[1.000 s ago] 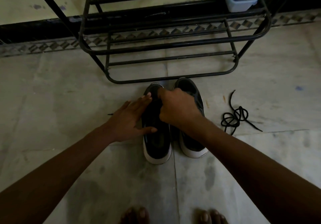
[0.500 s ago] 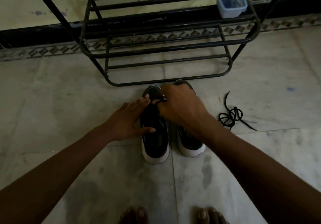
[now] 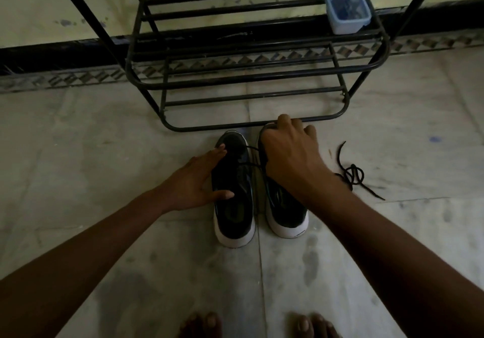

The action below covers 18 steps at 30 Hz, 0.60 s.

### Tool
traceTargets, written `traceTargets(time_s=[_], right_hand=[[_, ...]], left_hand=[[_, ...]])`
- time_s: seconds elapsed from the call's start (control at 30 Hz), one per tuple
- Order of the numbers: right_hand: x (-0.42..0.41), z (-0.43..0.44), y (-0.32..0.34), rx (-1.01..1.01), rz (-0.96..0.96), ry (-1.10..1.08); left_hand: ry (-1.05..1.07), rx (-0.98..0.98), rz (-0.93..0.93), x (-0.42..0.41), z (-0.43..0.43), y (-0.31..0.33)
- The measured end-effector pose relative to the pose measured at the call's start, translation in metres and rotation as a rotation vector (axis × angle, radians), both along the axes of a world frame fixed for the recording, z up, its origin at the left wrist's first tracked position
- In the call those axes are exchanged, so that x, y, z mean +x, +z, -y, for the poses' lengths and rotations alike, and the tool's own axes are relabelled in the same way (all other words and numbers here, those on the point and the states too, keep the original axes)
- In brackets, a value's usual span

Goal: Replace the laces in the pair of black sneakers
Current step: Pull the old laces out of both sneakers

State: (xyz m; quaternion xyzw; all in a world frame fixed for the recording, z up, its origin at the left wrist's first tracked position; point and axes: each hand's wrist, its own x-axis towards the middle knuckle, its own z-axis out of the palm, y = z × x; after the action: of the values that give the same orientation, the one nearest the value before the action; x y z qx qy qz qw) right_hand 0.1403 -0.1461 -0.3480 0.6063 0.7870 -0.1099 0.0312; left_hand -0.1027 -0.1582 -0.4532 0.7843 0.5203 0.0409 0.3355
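Left hand (image 3: 193, 180) lies spread against the left sneaker (image 3: 234, 201), thumb across its opening. Right hand (image 3: 288, 151), fingers curled over the right sneaker (image 3: 285, 206), pulls a lace (image 3: 252, 148) taut from the left one. Just right of that hand, a loose lace (image 3: 352, 175) lies on the floor (image 3: 104, 154).

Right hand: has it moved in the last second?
Yes. The right hand went forward and rightward, from over the left sneaker to the toe of the right sneaker by the rack's bottom bar, drawing the lace along.
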Motion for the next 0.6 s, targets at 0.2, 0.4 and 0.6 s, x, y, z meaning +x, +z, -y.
traceTargets(time_s=[0.2, 0.4, 0.6], right_hand=[[-0.028, 0.026, -0.045, -0.045, -0.184, 0.049], [-0.050, 0.057, -0.079, -0.123, -0.310, -0.029], [-0.052, 0.061, -0.090, -0.168, -0.356, -0.038]], left_hand=[[0.264, 0.125, 0.251, 0.014, 0.002, 0.002], [0.326, 0.070, 0.137, 0.031, -0.006, -0.001], [0.269, 0.101, 0.162, 0.036, -0.014, 0.003]])
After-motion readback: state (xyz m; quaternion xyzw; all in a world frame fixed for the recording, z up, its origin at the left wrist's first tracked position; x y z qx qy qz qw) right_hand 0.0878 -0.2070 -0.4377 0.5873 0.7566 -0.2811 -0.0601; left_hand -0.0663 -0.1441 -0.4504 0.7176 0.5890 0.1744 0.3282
